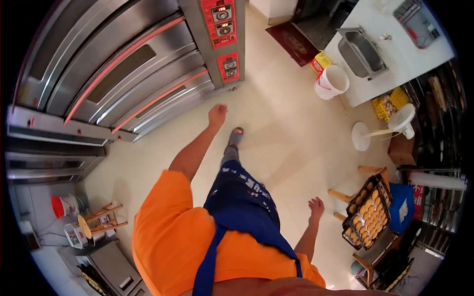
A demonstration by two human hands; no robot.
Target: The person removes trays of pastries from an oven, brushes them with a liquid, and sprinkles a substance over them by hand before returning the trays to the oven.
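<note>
I stand on a cream tiled floor in an orange shirt and a blue apron (pixel 242 197). My left hand (pixel 217 116) swings forward toward the steel deck oven (pixel 128 69); it holds nothing and its fingers are loosely curled. My right hand (pixel 316 207) hangs by my side with fingers spread and empty. It is nearest to a dark baking tray of several yellow pastries (pixel 370 209) that rests on wooden stools to my right. One grey shoe (pixel 236 134) shows ahead of me.
The oven's red control panels (pixel 223 24) face the floor. A white bucket (pixel 332 81), a steel sink (pixel 363 52) in a white counter, a white fan (pixel 402 121), a dark doormat (pixel 294 42) and wooden stools (pixel 101 219) stand around.
</note>
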